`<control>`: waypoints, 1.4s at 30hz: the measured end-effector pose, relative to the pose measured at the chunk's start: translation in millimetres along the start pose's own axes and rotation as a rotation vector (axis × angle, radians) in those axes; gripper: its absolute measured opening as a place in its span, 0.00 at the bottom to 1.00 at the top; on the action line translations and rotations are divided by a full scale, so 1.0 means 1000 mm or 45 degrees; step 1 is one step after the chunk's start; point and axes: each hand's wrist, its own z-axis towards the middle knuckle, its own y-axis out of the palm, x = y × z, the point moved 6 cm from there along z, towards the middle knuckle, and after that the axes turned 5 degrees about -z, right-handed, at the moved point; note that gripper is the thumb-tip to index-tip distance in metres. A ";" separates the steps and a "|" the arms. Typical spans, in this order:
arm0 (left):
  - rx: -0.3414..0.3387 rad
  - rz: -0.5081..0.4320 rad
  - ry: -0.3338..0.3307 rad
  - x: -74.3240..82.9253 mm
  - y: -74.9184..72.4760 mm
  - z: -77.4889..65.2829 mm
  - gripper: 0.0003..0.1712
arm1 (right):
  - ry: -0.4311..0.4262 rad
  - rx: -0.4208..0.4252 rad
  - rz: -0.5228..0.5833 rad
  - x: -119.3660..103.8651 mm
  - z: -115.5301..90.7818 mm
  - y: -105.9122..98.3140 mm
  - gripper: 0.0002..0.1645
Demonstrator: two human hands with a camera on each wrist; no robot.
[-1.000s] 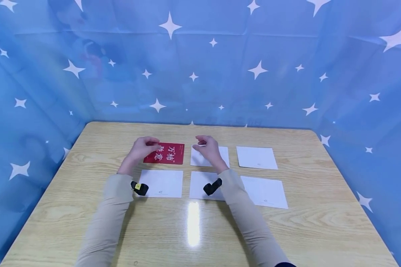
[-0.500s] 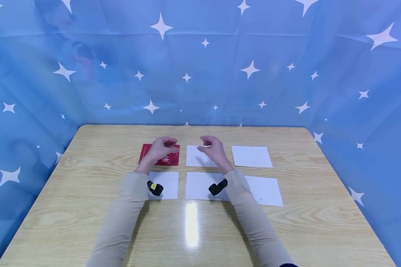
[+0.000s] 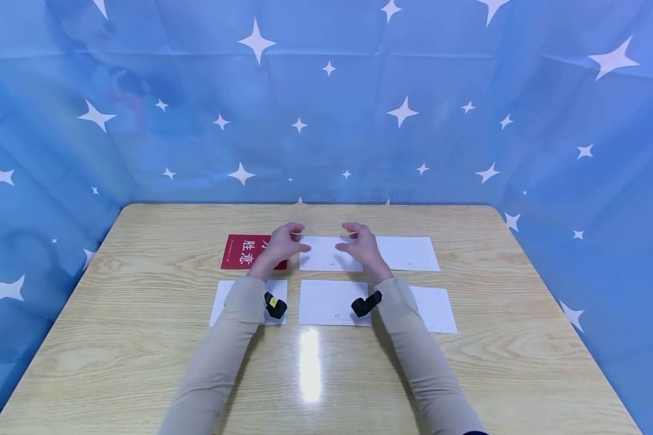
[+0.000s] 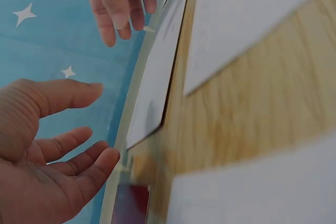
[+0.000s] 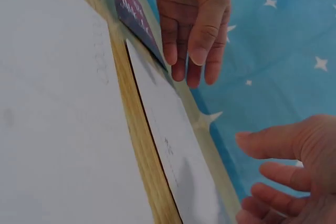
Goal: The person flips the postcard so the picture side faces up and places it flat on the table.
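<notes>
My left hand (image 3: 283, 246) hovers at the right end of the red card (image 3: 243, 252), which has white characters on it, and covers part of it. The left hand's fingers are apart and relaxed. Facing it, my right hand (image 3: 361, 248) is held over the right part of the back middle white card (image 3: 326, 257), thumb and fingers spread. Both wrist views show bare air between the fingers; neither hand holds anything. In the left wrist view the left hand (image 4: 58, 150) is clear of the cards, and in the right wrist view so is the right hand (image 5: 294, 171).
Other white cards lie flat: back right (image 3: 408, 254), front left (image 3: 221, 302), front middle (image 3: 326, 302) and front right (image 3: 435, 309). Forearms partly cover the front ones. The wooden table (image 3: 114, 338) ends at a blue star-patterned curtain (image 3: 305, 90).
My left hand has moved right across the red card, uncovering its left side, toward the back middle white card. My right hand has shifted slightly right. The cards stay on the table.
</notes>
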 end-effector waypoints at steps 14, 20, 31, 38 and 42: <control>-0.064 0.194 0.005 0.003 0.015 0.008 0.36 | -0.061 -0.098 -0.389 0.009 0.004 -0.002 0.41; -0.080 0.288 0.030 0.004 0.019 0.010 0.37 | -0.072 -0.151 -0.467 0.010 0.006 -0.004 0.39; -0.109 0.395 0.036 0.005 0.020 0.013 0.34 | -0.015 -0.190 -0.654 0.005 0.012 -0.009 0.36; -0.109 0.402 0.048 0.005 0.020 0.015 0.33 | -0.006 -0.231 -0.633 0.003 0.016 -0.010 0.34; -0.112 0.382 0.065 0.007 0.022 0.015 0.32 | 0.002 -0.233 -0.653 0.004 0.018 -0.010 0.36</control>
